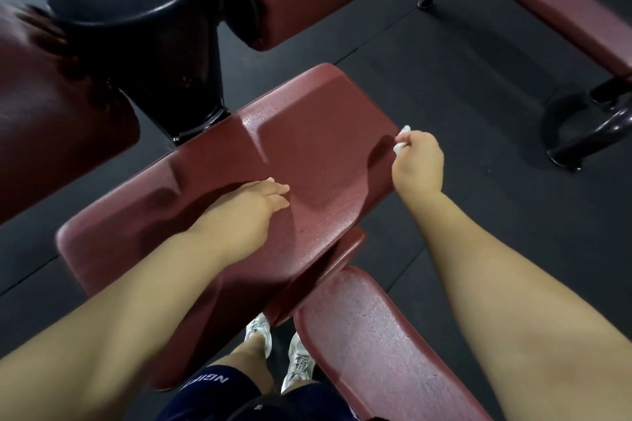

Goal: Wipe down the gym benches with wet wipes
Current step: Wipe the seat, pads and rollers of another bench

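Your right hand (417,161) pinched a balled wet wipe (402,138) at the maroon pad (307,133) edge, left hand (253,205) flat and empty; so small a wad risked missed patches.

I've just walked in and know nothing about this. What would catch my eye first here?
Probably the big maroon pad filling the middle of the view, glistening as if damp. The right hand pinches a small white wipe at the pad's right edge, while the left hand rests flat on the pad's middle. A bulky black machine housing looms at upper left.
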`<action>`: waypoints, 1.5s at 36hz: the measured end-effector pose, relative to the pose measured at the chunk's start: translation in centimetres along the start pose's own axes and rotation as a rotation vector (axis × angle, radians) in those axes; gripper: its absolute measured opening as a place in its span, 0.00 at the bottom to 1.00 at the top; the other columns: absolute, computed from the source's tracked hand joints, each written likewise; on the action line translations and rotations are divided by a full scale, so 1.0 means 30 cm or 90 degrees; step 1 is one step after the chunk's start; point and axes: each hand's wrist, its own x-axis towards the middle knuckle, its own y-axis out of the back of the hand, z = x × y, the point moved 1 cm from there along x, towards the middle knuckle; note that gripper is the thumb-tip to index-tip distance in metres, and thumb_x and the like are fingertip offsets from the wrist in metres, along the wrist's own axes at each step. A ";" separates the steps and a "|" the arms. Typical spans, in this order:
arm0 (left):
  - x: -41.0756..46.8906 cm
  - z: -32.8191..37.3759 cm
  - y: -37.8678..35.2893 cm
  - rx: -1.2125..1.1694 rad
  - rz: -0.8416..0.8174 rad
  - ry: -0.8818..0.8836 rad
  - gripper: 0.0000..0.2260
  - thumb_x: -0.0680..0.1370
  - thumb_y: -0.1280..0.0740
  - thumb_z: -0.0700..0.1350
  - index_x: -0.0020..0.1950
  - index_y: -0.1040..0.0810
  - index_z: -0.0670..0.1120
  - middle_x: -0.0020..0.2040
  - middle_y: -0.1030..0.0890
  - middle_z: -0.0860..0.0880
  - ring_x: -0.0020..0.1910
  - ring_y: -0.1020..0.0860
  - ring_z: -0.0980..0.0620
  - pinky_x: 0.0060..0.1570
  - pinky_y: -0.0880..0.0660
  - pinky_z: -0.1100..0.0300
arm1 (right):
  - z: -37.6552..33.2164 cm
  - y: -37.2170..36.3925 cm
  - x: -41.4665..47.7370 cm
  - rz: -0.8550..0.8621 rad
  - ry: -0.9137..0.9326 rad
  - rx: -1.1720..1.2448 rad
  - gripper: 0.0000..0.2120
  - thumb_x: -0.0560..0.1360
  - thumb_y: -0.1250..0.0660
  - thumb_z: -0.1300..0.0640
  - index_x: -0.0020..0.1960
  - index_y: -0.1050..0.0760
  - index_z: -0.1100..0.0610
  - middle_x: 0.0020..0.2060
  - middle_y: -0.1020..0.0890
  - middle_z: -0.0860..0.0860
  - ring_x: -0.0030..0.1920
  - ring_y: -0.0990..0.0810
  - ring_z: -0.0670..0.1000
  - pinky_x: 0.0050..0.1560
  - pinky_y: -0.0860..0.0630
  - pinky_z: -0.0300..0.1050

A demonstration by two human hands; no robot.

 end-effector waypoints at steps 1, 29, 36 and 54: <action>-0.006 0.000 0.004 0.000 -0.006 0.004 0.26 0.74 0.44 0.30 0.68 0.28 0.49 0.73 0.35 0.56 0.74 0.41 0.57 0.71 0.44 0.65 | -0.014 -0.011 -0.006 -0.011 0.057 -0.030 0.14 0.77 0.44 0.67 0.49 0.20 0.61 0.45 0.19 0.55 0.42 0.22 0.54 0.45 0.27 0.43; -0.026 -0.127 0.111 0.005 0.101 0.171 0.26 0.78 0.45 0.35 0.73 0.36 0.55 0.75 0.44 0.60 0.75 0.48 0.59 0.62 0.55 0.74 | -0.384 -0.239 0.289 0.038 0.217 -0.100 0.16 0.73 0.48 0.70 0.51 0.26 0.61 0.49 0.27 0.58 0.50 0.31 0.59 0.50 0.32 0.46; -0.001 -0.099 0.079 -0.019 0.132 0.127 0.25 0.77 0.43 0.34 0.71 0.33 0.53 0.74 0.40 0.58 0.75 0.46 0.58 0.64 0.57 0.74 | -0.242 -0.170 0.318 -0.174 0.127 0.023 0.17 0.64 0.50 0.68 0.46 0.27 0.56 0.38 0.25 0.46 0.41 0.31 0.54 0.44 0.34 0.42; 0.112 -0.001 0.061 0.024 0.159 0.036 0.19 0.75 0.38 0.30 0.63 0.24 0.43 0.68 0.28 0.47 0.69 0.31 0.49 0.63 0.42 0.68 | -0.351 -0.224 0.387 -0.345 0.176 0.023 0.18 0.82 0.49 0.51 0.59 0.24 0.59 0.61 0.23 0.55 0.64 0.28 0.56 0.61 0.35 0.47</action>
